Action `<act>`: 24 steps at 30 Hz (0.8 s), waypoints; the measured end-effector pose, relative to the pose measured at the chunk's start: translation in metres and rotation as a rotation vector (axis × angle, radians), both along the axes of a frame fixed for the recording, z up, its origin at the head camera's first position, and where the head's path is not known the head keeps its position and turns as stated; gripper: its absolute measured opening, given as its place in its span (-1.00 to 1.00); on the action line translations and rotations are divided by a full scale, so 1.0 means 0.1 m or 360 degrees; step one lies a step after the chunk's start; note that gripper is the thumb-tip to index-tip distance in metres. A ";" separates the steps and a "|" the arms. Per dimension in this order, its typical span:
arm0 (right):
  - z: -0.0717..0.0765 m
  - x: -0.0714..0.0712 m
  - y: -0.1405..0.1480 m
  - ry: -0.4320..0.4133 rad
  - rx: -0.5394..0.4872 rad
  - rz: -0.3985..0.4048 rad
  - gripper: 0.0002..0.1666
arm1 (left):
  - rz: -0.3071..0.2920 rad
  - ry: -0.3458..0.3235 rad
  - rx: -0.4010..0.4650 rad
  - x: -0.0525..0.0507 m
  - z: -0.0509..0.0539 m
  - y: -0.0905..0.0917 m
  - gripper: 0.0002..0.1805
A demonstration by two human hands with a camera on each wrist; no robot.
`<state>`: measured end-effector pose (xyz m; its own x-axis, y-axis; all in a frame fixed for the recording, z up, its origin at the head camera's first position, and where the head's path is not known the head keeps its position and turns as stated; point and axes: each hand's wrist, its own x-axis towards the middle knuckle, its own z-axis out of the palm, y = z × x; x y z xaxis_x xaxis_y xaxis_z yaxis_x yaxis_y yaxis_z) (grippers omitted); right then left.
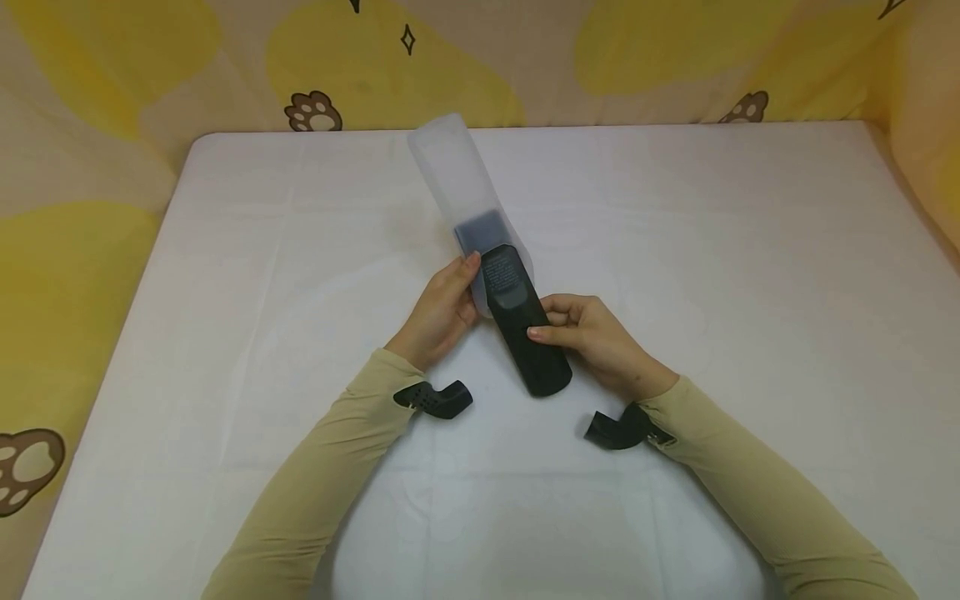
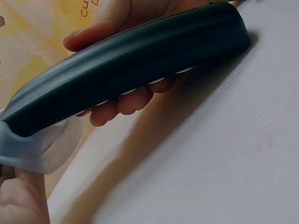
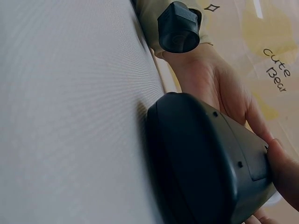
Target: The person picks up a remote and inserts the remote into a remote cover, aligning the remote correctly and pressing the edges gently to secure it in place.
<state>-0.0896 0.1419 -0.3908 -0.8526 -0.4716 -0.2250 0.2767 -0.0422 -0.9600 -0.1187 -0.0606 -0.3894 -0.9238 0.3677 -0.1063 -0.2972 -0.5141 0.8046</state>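
Observation:
In the head view a black remote control point(image 1: 536, 354) lies with its labelled back up, slanting down to the right. Its upper end overlaps a long translucent sleeve point(image 1: 453, 167). A dark bluish patch shows through the sleeve; what it is I cannot tell. My left hand point(image 1: 438, 317) grips the sleeve's near end, thumb on top beside the remote's tip. My right hand point(image 1: 600, 342) holds the remote from the right, thumb across its back. Fingers curl beneath the remote point(image 2: 140, 65) in the left wrist view, with the sleeve's end point(image 2: 60, 144) against its tip.
A white-covered table point(image 1: 225, 333) lies under the hands. Patterned yellow cloth point(image 1: 390, 75) hangs behind it and at the sides. Black wrist cameras point(image 1: 446, 400) stick out from both sleeves of the person's shirt.

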 end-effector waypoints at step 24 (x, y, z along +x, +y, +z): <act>-0.02 -0.02 0.00 0.0017 0.0002 -0.0005 -0.62 | -0.0008 -0.0013 0.0049 0.00 0.00 0.00 -0.50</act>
<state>-0.0914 0.1421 -0.3928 -0.8566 -0.4684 -0.2165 0.2662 -0.0418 -0.9630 -0.1182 -0.0606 -0.3891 -0.9212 0.3753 -0.1023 -0.3061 -0.5371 0.7861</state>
